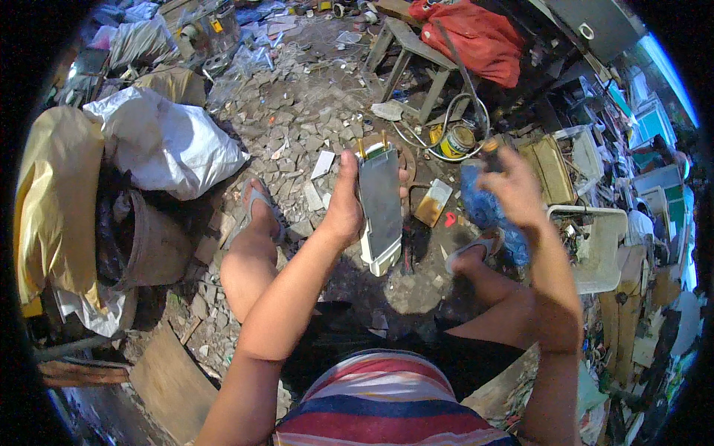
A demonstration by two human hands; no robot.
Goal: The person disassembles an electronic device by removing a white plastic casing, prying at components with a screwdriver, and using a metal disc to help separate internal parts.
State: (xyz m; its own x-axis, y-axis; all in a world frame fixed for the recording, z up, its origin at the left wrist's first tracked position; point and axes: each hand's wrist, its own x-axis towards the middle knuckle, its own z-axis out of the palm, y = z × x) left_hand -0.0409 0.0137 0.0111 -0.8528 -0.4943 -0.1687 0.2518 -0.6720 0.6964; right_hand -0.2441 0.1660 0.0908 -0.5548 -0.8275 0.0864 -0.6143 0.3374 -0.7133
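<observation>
My left hand (346, 201) grips a flat grey panel (381, 197) with a white plastic frame, like a small display module, upright in front of me. Its thumb lies along the left edge and fingertips show at the right edge. Two thin yellowish prongs stick up from the panel's top. Off to the right, my right hand (513, 189) is raised, smeared by motion, and closed around a short dark handle-like thing (491, 152) with an orange-brown end. What kind of thing it is cannot be made out. The two hands are well apart.
Broken flat chips (297, 111) cover the ground ahead. A yellow can (457, 141) stands by a wooden bench (420, 63) bearing a red sack (472, 37). White sacks (167, 141) lie left. A blue plastic bag (480, 201) and a pale bin (595, 253) are at right.
</observation>
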